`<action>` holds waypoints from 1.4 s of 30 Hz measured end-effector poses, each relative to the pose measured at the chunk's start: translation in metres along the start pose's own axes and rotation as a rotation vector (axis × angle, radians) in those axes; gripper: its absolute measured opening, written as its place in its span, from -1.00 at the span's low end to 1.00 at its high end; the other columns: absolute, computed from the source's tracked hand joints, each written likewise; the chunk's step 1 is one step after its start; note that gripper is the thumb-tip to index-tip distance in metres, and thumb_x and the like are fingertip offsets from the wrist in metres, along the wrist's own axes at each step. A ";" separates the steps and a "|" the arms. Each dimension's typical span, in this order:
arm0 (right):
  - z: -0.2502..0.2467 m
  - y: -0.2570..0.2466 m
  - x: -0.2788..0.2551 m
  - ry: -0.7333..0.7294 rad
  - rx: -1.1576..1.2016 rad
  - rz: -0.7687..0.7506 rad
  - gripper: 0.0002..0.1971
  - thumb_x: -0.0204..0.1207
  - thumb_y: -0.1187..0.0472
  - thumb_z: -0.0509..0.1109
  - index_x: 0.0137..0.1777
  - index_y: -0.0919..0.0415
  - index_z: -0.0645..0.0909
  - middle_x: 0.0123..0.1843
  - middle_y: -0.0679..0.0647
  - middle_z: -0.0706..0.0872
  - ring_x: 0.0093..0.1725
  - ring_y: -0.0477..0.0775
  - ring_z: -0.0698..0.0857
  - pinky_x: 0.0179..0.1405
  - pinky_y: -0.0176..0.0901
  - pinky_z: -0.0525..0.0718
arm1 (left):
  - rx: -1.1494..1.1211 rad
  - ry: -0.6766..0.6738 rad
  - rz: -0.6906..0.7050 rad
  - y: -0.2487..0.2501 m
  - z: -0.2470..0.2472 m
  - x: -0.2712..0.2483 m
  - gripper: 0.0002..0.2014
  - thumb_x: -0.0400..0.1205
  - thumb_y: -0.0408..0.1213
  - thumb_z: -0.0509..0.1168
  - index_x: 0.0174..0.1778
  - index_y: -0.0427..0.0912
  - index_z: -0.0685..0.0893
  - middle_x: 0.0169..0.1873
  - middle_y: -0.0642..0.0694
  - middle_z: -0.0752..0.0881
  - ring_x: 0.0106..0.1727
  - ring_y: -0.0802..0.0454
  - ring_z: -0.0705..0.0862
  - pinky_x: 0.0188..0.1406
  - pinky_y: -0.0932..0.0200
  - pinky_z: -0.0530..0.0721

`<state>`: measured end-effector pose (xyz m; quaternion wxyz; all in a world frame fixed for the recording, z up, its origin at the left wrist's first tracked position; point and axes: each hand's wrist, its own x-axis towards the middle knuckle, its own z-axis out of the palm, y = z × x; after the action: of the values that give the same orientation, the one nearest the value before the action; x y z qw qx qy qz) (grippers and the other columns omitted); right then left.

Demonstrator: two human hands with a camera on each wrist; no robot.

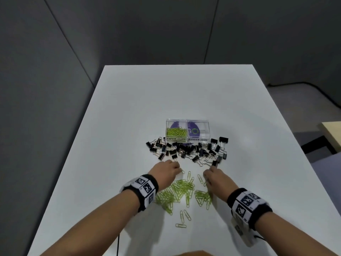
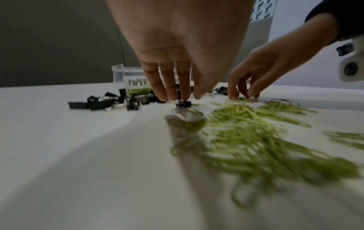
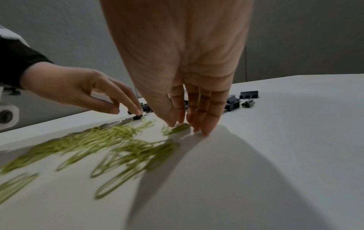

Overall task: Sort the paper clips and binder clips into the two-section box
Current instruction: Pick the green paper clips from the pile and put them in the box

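White table (image 1: 129,111). Two-section box (image 1: 187,139), clear plastic with handwritten labels "PAPER CLIPS" and "BINDER CLIPS", sits at frame centre in the head view; its left section holds a heap of lime-green paper clips, its right section shows only a purple-printed base. Binder clips (image 1: 186,149), black bodies with silver wire handles, lie jumbled in a wide band just below the box, touching its front edge. Paper clips (image 1: 181,191), thin lime-green wire loops, spread loose in the lower centre, densest between the two wrists, with a few singles scattered lower still. Left hand (image 1: 165,171): fingers extended downward, tips pressing on the table at the lower edge of the binder-clip band; in the left wrist view one small binder clip (image 2: 183,104) lies right at the fingertips (image 2: 173,97), nothing pinched. Right hand (image 1: 216,179): fingers straight and together, tips touching the table beside a few green clips, nothing gripped. Both wrists wear black bands with square markers (image 1: 145,188).
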<state>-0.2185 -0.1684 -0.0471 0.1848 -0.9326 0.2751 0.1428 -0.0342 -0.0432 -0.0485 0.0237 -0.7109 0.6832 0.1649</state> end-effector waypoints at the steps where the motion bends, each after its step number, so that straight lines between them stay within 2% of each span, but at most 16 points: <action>1: 0.004 -0.005 -0.003 -0.001 -0.001 -0.009 -0.83 0.58 0.34 0.14 0.06 0.30 0.54 0.07 0.16 0.56 -0.01 0.16 0.59 -0.11 -0.09 0.59 | 0.012 0.021 -0.022 0.002 0.006 -0.003 -0.59 0.67 -0.40 0.14 0.45 -0.08 0.49 0.43 -0.07 0.51 0.32 -0.08 0.53 0.16 0.03 0.64; 5: 0.013 -0.021 -0.015 0.030 -0.026 -0.030 -0.75 0.63 0.25 0.11 0.24 0.23 0.49 0.18 0.14 0.55 0.13 0.16 0.56 -0.04 -0.04 0.63 | -0.004 0.096 -0.192 0.004 0.010 -0.006 -0.59 0.70 -0.32 0.13 0.50 -0.08 0.41 0.50 -0.10 0.42 0.39 -0.12 0.48 0.20 0.02 0.60; 10: 0.022 -0.020 -0.033 0.039 0.013 0.131 -0.71 0.59 0.29 0.16 0.29 0.26 0.40 0.22 0.15 0.48 0.15 0.17 0.51 -0.12 -0.13 0.49 | 0.000 0.084 -0.307 0.003 0.009 0.009 -0.67 0.68 -0.30 0.18 0.38 -0.13 0.48 0.30 -0.11 0.55 0.28 -0.10 0.53 0.06 0.06 0.61; 14: 0.029 -0.030 -0.032 0.028 0.074 0.016 -0.73 0.58 0.36 0.14 0.25 0.29 0.48 0.17 0.19 0.52 0.10 0.21 0.57 0.01 -0.03 0.61 | -0.062 0.142 -0.389 -0.007 0.004 0.011 -0.57 0.63 -0.38 0.25 0.43 -0.12 0.43 0.32 -0.11 0.51 0.30 -0.09 0.52 0.02 0.08 0.60; 16: 0.023 -0.040 -0.028 0.023 0.087 -0.041 -0.71 0.63 0.29 0.11 0.30 0.26 0.47 0.23 0.17 0.53 0.15 0.17 0.57 0.08 -0.02 0.62 | -0.068 0.180 -0.381 -0.006 -0.003 0.005 -0.57 0.65 -0.36 0.23 0.45 -0.09 0.42 0.33 -0.08 0.52 0.29 -0.06 0.54 0.02 0.09 0.63; 19: 0.008 -0.049 -0.026 0.033 0.065 -0.093 -0.58 0.61 0.10 0.17 0.45 0.16 0.35 0.38 0.10 0.47 0.28 0.10 0.50 0.17 -0.05 0.60 | -0.074 0.094 -0.318 0.005 -0.008 -0.015 -0.62 0.70 -0.28 0.11 0.47 -0.06 0.42 0.34 -0.07 0.53 0.29 -0.06 0.54 0.07 0.06 0.62; 23: 0.005 -0.049 -0.038 -0.095 -0.076 -0.199 -0.21 0.37 -0.20 0.40 0.53 0.06 0.20 0.42 0.10 0.42 0.30 0.10 0.46 0.24 -0.06 0.54 | -0.105 -0.043 -0.317 0.017 0.006 -0.060 -0.49 0.66 -0.13 0.16 0.56 -0.06 0.28 0.43 -0.10 0.42 0.35 -0.10 0.49 0.14 0.01 0.61; 25: 0.015 -0.048 -0.045 -0.099 -0.117 -0.305 -0.18 0.26 -0.22 0.47 0.47 0.05 0.28 0.34 0.10 0.48 0.22 0.11 0.51 0.18 -0.06 0.55 | -0.119 -0.099 -0.309 0.018 0.013 -0.077 -0.39 0.62 -0.05 0.22 0.59 -0.04 0.21 0.47 -0.10 0.36 0.39 -0.10 0.44 0.18 0.02 0.58; 28: 0.035 -0.053 -0.057 -0.086 -0.195 -0.498 -0.32 0.05 -0.21 0.52 0.17 0.04 0.49 0.00 0.02 0.64 -0.11 0.04 0.63 -0.17 -0.16 0.63 | -0.128 -0.126 -0.291 0.019 0.022 -0.085 -0.35 0.62 -0.06 0.25 0.61 -0.06 0.17 0.47 -0.12 0.32 0.42 -0.10 0.38 0.22 0.05 0.55; 31: 0.051 -0.060 -0.052 0.018 -0.261 -0.605 -0.51 0.01 -0.12 0.54 -0.08 0.01 0.50 -0.22 -0.06 0.62 -0.31 -0.02 0.62 -0.37 -0.25 0.64 | -0.232 -0.059 -0.337 0.026 0.026 -0.076 -0.46 0.64 -0.13 0.25 0.55 -0.07 0.29 0.42 -0.11 0.37 0.39 -0.09 0.41 0.22 0.06 0.54; 34: 0.051 -0.062 -0.037 0.100 -0.240 -0.569 -0.65 0.06 0.03 0.58 -0.23 0.08 0.52 -0.29 -0.02 0.63 -0.36 0.01 0.60 -0.45 -0.20 0.67 | -0.299 -0.029 -0.368 0.035 0.022 -0.059 -0.63 0.67 -0.17 0.21 0.39 -0.13 0.45 0.32 -0.14 0.46 0.28 -0.11 0.53 0.16 0.05 0.57; 36: 0.041 -0.059 -0.028 0.145 -0.188 -0.459 -0.68 0.15 0.07 0.58 -0.18 0.12 0.55 -0.23 0.01 0.65 -0.30 0.01 0.60 -0.35 -0.16 0.70 | -0.303 -0.027 -0.370 0.037 0.018 -0.048 -0.68 0.68 -0.19 0.20 0.34 -0.17 0.49 0.28 -0.16 0.48 0.23 -0.13 0.56 0.15 0.03 0.60; 38: 0.029 -0.054 -0.018 0.144 -0.109 -0.316 -0.66 0.36 0.09 0.47 0.10 0.16 0.54 0.03 0.11 0.64 -0.05 0.09 0.60 -0.02 -0.02 0.70 | -0.259 -0.003 -0.358 0.034 0.014 -0.040 -0.65 0.66 -0.18 0.22 0.37 -0.15 0.47 0.31 -0.15 0.46 0.28 -0.12 0.53 0.17 0.02 0.61; 40: 0.019 -0.049 -0.009 0.056 -0.073 -0.195 -0.43 0.47 0.01 0.39 0.43 0.15 0.34 0.39 0.16 0.47 0.29 0.16 0.49 0.34 0.02 0.51 | -0.205 0.022 -0.352 0.029 0.012 -0.037 -0.54 0.65 -0.11 0.22 0.48 -0.09 0.37 0.44 -0.11 0.39 0.41 -0.09 0.44 0.24 0.01 0.58; 42: 0.012 -0.046 -0.002 -0.016 -0.044 -0.152 -0.26 0.50 -0.11 0.32 0.58 0.13 0.11 0.61 0.14 0.22 0.53 0.18 0.29 0.53 0.06 0.32 | -0.145 -0.007 -0.332 0.025 0.012 -0.036 -0.39 0.64 0.01 0.19 0.59 -0.05 0.20 0.58 -0.09 0.25 0.54 -0.08 0.31 0.41 -0.01 0.47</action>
<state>-0.1958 -0.1266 -0.0451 0.1770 -0.9534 0.1989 0.1420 -0.0614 -0.0069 -0.0455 0.0017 -0.8133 0.5426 0.2099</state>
